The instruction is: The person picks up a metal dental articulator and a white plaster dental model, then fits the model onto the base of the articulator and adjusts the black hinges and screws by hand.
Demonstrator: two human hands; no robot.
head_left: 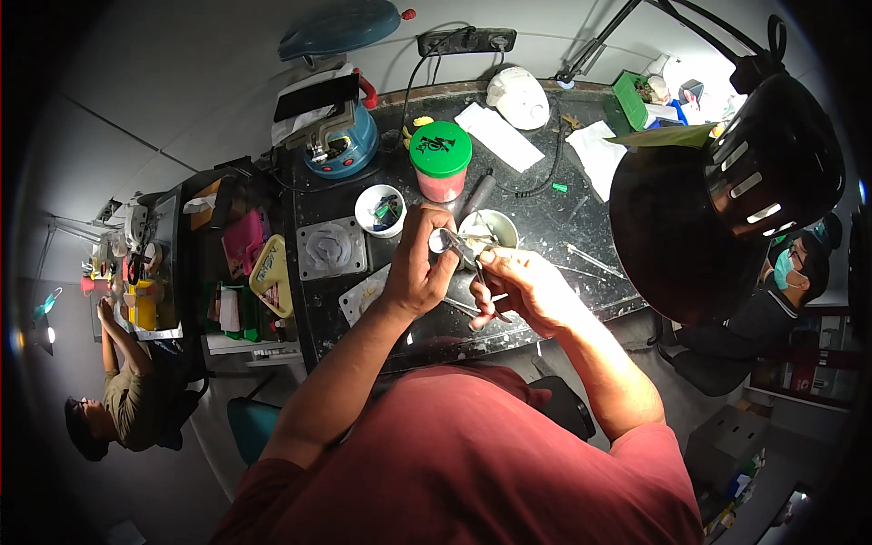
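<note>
Over the near middle of a black worktop, my left hand (421, 268) is closed on a small round metal piece (440, 241) with a pale, shiny face. My right hand (522, 286) grips a slim plier-like metal tool (480, 272); its head meets the round piece, and its exact kind is hard to make out. Just beyond both hands stands a pale bowl (502, 224), partly hidden by them. To its left is a white bowl (367, 202) with dark blue and black bits in it. A red tub with a green lid (440, 150) stands behind.
A grey square plate (331, 248) lies left of my left hand. Farther back are a blue machine (350, 154), white paper (500, 136) and a white rounded device (518, 97). A large black lamp (699, 200) hangs at right. Two people sit at the sides.
</note>
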